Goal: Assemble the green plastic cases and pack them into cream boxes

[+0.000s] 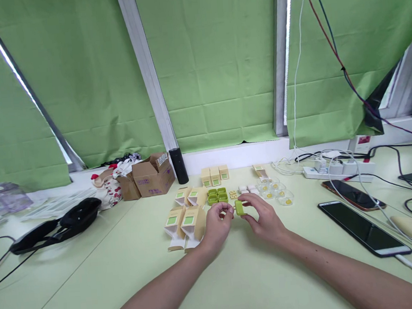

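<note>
Both of my hands meet over the pale green table [237, 276], just in front of the rows of small parts. My right hand [262, 215] pinches a small green case [239, 207] by its side. My left hand [216, 222] is curled, its fingertips pinched at the case's left edge on something too small to name. Behind the hands lie several green cases [217, 196], small yellow tiles [233, 194], white pieces [247, 188] and clear plastic shells [278, 191]. Open tan cartons [186, 222] lie to the left, and closed cartons [214, 174] stand at the back.
Two phones [363, 227] and a power strip [335, 169] with tangled cables lie to the right. A black cylinder [179, 165], brown cardboard boxes [154, 175] and a black strap device [60, 224] sit to the left. Green blinds cover the windows behind.
</note>
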{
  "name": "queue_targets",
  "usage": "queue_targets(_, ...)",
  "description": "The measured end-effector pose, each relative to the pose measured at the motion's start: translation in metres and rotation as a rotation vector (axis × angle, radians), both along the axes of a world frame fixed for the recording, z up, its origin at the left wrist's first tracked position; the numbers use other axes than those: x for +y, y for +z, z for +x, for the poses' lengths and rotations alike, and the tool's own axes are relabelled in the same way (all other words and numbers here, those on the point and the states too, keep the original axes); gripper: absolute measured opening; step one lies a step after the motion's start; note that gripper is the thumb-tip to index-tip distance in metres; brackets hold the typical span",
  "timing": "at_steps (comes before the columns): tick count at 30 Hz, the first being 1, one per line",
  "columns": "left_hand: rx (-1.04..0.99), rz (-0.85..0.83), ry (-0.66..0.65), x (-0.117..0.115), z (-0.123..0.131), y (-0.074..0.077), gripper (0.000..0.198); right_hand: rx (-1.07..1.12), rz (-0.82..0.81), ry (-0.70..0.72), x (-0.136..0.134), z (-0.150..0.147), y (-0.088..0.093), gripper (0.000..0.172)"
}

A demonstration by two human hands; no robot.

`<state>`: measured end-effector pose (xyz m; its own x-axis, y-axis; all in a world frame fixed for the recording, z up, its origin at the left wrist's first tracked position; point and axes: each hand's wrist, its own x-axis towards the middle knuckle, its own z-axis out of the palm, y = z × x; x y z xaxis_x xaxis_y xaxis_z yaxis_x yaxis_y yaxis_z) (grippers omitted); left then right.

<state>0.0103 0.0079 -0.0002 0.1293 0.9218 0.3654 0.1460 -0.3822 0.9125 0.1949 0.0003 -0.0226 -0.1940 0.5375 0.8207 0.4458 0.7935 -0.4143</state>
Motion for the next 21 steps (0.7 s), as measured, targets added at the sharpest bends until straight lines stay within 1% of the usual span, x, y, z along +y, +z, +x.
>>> queue_targets(13,0.016,0.002,-0.001,0.0006,-0.0012,0.0024,0.018,0.004,0.003,-0.005,-0.0011,-0.0009,0.0014,0.049)
queue_targets(21,-0.003,-0.031,0.008,0.0010,-0.0016,0.0029,0.018,-0.001,0.001,-0.010,-0.0012,0.0000,0.0019,0.049)
